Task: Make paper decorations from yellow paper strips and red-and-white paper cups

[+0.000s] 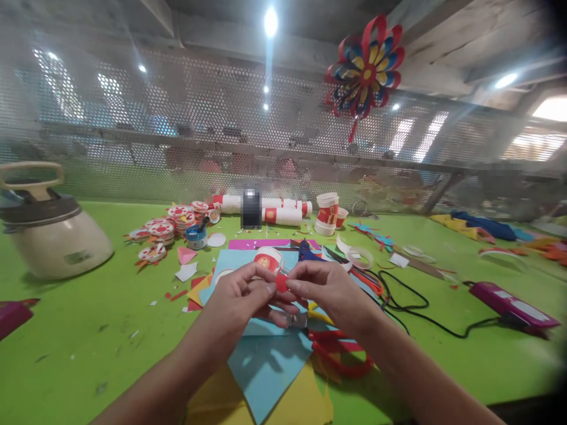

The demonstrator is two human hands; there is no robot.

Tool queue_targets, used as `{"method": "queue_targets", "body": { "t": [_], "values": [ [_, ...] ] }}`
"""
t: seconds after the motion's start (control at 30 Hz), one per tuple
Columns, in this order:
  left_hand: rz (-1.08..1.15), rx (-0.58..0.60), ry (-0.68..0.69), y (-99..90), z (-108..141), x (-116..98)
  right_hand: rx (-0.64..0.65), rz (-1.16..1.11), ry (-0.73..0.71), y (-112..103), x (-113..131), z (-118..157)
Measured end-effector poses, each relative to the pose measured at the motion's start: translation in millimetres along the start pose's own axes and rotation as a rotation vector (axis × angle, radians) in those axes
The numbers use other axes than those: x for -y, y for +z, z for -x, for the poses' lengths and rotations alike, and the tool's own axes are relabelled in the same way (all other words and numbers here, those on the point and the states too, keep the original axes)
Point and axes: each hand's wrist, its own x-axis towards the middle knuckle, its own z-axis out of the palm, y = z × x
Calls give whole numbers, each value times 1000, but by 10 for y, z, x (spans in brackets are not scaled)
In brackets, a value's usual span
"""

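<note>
A small red paper piece (pixel 282 283) is pinched between the fingertips of both hands. My left hand (pixel 248 292) is closed on its left side, with the lower fingers curled beneath it. From the other side, the thumb and forefinger of my right hand (pixel 328 289) close on its right edge. Just behind the fingers lies a white and red paper cup (pixel 268 257), partly covered by them. Light blue paper sheets (pixel 270 366) spread below the hands over yellow paper (pixel 305 395). Scissors with red handles (pixel 343 360) lie under my right wrist.
A dark blue glue gun (pixel 305 251) and a tape roll (pixel 359 257) lie behind my right hand. Stacked paper cups (pixel 283 216) and a blue jar (pixel 196 237) stand farther back. A spray bottle (pixel 57 230) is left; a purple power strip (pixel 514 304) with black cord lies right.
</note>
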Motion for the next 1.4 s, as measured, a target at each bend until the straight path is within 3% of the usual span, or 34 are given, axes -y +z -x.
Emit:
{"method": "queue_targets", "body": {
  "t": [0.2,0.6,0.97,1.2,1.3,1.4],
  "values": [
    [-8,18,-14,-41,-5,24,19,-80,49,-4,-43,-22],
    [-135,-49,4,-67,-8,25,27,-17,68,18,-25,14],
    [-121,-113,83,-92,7,-17,15,-133,43,43,-53,12],
    [-203,-89,106,-51,21,-6,16,-114,11,137,-34,2],
    [-119,-82,142,-122,36,-69,-37,-94,1,147,-32,-9],
    [130,-157,320,-304,69,-256,-89,-84,0,115,-66,-20]
  ]
}}
